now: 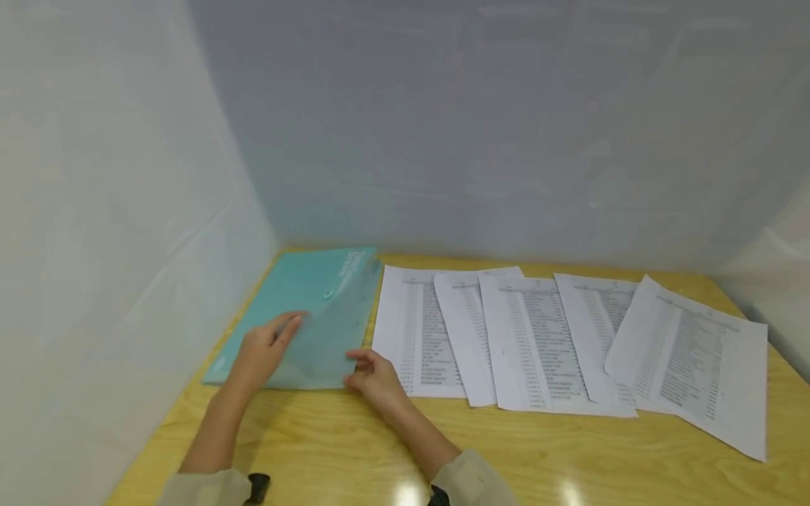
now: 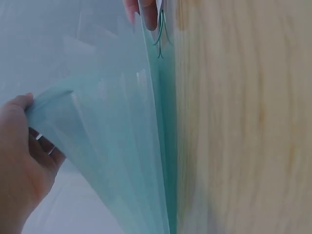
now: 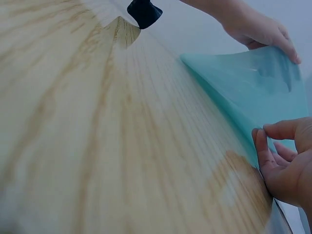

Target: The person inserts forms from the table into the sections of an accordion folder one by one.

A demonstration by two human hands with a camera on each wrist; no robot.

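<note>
Head view: teal plastic folder (image 1: 297,309) lies at the far-left corner of the wooden table (image 1: 443,450), against the white left wall (image 1: 95,246). Left hand (image 1: 259,351) rests on the folder's translucent flap (image 1: 329,337), fingers fairly straight, lifting it. Right hand (image 1: 373,379) is at the folder's near right corner, fingertips on the edge.

Only the head view shows the five printed sheets (image 1: 538,337), fanned and overlapping, just right of the folder and running to the right side of the table. The leftmost sheet touches or nearly touches the folder edge; can't tell which.

Left wrist view: left hand (image 2: 22,161) has its thumb curled over the raised flap (image 2: 97,146), so it grips the flap; several thin layers splay out here, not seen from the head. A fingertip of the other hand shows at the top edge.

Right wrist view: right hand (image 3: 282,165) pinches the folder corner (image 3: 243,97) between thumb and fingers, corner lifted off the wood.

Room: open tabletop in front of the folder and sheets; folder is boxed in by the left wall and the back wall (image 1: 506,140).

Text on sheets too small to read. Wrist views are blurred; folder contents not visible. A small black object (image 1: 258,486) at the left sleeve is cut off.
</note>
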